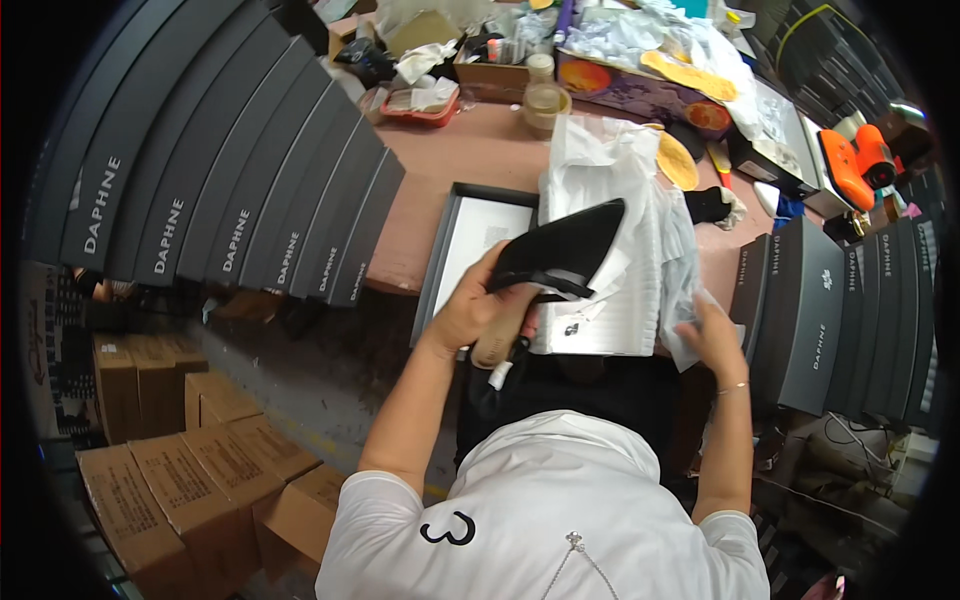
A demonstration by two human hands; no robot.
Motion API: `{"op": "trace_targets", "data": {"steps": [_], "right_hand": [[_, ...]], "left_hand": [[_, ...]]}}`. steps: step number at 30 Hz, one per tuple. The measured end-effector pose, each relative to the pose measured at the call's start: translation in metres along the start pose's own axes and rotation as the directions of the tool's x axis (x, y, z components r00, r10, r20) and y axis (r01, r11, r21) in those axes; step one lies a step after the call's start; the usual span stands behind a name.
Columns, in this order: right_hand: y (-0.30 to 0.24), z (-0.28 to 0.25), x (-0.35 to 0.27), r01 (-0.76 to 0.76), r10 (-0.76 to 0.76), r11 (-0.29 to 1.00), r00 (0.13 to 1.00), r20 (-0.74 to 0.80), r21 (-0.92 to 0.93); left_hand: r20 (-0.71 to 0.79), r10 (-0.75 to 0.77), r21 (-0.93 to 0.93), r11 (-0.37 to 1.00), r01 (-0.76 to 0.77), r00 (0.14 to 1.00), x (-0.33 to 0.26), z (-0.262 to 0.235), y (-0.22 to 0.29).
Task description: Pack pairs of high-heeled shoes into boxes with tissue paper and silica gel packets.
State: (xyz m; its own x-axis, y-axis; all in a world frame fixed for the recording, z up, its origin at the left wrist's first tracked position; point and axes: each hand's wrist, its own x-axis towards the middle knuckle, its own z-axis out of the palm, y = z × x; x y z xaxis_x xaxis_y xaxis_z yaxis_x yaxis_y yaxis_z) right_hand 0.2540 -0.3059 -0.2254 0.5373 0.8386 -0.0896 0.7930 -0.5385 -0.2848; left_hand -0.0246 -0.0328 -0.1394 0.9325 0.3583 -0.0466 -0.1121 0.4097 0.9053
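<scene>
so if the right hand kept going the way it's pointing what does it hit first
The right hand points up and inward, already touching the white tissue paper in the open shoe box. Going on, it would likely meet the black pointed shoe held by the left hand, though depth is unclear.

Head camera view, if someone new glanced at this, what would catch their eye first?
Probably the black pointed high-heeled shoe at centre, gripped by the left hand above white tissue paper that the right hand touches at its right edge. Next, the fanned rows of dark grey shoebox lids at upper left and more dark boxes stacked at right. An orange tool stands out at far right on the cluttered table.
</scene>
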Motion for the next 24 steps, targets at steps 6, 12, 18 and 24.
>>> {"op": "trace_targets", "data": {"steps": [6, 12, 18, 24], "right_hand": [[0.001, 0.015, 0.01, -0.088, 0.101, 0.993, 0.973, -0.209, 0.073], [-0.12, -0.056, 0.001, 0.147, 0.09, 0.67, 0.957, -0.277, 0.727], [-0.151, -0.112, 0.012, 0.486, -0.16, 0.842, 0.639, -0.753, 0.234], [-0.207, -0.039, 0.0, 0.7, -0.609, 0.681, 0.705, -0.363, 0.217]], "left_hand": [[-0.219, 0.341, 0.859, 0.511, 0.015, 0.914, 0.017, -0.021, -0.018], [-0.079, 0.406, 0.59, 0.755, -0.286, 0.91, 0.011, 0.106, -0.071], [-0.45, 0.147, -0.049, 0.981, -0.189, 0.881, 0.006, 0.065, -0.066], [-0.483, -0.15, -0.388, 0.92, -0.057, 0.863, -0.009, 0.029, -0.08]]}}
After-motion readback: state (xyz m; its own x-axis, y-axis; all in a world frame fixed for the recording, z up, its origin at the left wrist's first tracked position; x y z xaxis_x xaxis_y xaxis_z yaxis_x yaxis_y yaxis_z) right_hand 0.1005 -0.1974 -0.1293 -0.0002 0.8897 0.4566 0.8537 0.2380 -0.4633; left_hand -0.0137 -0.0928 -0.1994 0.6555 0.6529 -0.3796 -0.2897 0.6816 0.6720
